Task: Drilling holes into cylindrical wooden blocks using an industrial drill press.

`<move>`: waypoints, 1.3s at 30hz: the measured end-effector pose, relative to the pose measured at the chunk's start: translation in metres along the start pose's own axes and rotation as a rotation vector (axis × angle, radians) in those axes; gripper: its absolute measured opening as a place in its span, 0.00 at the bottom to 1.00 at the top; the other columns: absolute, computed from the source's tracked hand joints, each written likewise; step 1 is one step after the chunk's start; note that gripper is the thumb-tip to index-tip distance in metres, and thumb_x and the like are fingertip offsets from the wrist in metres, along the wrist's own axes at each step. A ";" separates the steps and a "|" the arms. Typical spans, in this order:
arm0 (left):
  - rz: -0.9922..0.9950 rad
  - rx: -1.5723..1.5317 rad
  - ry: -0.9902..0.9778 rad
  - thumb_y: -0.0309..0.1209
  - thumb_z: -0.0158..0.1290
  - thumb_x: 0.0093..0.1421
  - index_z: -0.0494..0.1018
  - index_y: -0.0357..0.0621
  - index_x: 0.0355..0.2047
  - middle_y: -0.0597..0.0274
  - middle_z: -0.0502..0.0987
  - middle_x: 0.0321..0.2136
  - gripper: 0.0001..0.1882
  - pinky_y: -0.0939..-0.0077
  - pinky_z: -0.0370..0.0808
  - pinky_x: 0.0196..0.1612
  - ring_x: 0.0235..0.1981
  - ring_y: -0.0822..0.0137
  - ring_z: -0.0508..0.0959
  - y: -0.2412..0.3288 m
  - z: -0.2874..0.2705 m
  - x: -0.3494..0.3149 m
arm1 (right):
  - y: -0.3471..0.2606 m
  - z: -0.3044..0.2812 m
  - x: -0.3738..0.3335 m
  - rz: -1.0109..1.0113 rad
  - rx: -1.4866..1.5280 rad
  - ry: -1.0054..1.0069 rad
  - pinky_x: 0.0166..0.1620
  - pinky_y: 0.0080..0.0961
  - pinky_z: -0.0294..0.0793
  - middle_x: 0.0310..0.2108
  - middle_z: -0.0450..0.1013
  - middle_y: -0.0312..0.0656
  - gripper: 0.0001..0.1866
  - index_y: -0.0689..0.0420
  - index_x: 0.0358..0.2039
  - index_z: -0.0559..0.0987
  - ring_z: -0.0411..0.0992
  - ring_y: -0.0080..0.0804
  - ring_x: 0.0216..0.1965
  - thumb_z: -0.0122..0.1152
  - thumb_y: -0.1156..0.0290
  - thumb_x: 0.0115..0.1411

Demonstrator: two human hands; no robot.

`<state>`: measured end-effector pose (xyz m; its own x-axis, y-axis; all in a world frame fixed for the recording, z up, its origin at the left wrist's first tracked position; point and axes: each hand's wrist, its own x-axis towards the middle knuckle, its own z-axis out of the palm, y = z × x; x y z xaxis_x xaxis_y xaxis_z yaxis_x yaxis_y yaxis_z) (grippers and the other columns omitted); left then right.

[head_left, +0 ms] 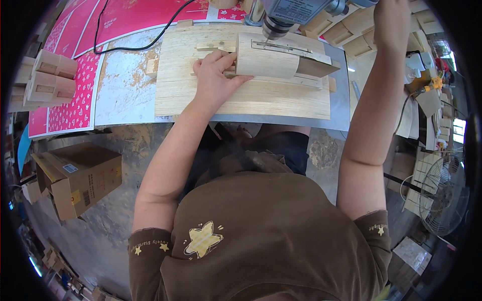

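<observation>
A pale wooden block (266,62) with a rounded front lies on a flat wooden board (241,103). My left hand (217,75) grips the block's left end, thumb along the near side and fingers at the end. Above the block hangs a drill press (296,10), its chuck (275,29) and thin bit over the left part of a narrow slotted strip (283,47) on the block's top. My right hand (391,22) is raised at the upper right beside the drill press. Its fingers are cut off by the top edge, so what they hold is hidden.
Wooden pieces (52,78) are stacked at the left on a pink patterned sheet (78,108). A black cable (133,48) curves across the table. More wooden parts (351,30) stand at the back right. A cardboard box (83,178) and a fan (442,193) stand below table level.
</observation>
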<state>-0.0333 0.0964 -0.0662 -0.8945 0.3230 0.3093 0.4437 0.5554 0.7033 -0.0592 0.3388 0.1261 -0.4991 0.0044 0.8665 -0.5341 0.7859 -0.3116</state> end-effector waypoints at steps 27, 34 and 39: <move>-0.293 -0.442 0.410 0.32 0.67 0.43 0.76 0.35 0.35 0.59 0.73 0.39 0.20 0.76 0.71 0.43 0.41 0.69 0.73 -0.045 -0.246 -0.050 | -0.020 -0.033 -0.177 0.091 -0.237 -0.604 0.43 0.38 0.63 0.34 0.68 0.51 0.17 0.63 0.41 0.72 0.66 0.51 0.39 0.60 0.71 0.51; -0.112 0.364 0.597 0.34 0.66 0.41 0.75 0.29 0.39 0.51 0.64 0.47 0.26 0.68 0.72 0.47 0.49 0.58 0.69 -0.040 -0.379 -0.013 | -0.035 -0.035 -0.184 0.253 -0.230 -0.578 0.43 0.38 0.62 0.34 0.66 0.50 0.16 0.61 0.38 0.71 0.64 0.50 0.39 0.60 0.74 0.47; -0.205 0.885 0.636 0.35 0.66 0.40 0.76 0.34 0.39 0.46 0.70 0.44 0.26 0.65 0.71 0.48 0.49 0.53 0.69 -0.097 -0.486 0.029 | -0.042 -0.030 -0.180 0.290 -0.218 -0.562 0.41 0.38 0.62 0.33 0.65 0.49 0.17 0.62 0.38 0.71 0.63 0.49 0.38 0.61 0.77 0.45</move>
<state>-0.1298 -0.3207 0.1856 -0.7081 -0.1489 0.6903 -0.0597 0.9866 0.1516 0.0735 0.3240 -0.0048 -0.9128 -0.0423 0.4062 -0.2042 0.9087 -0.3642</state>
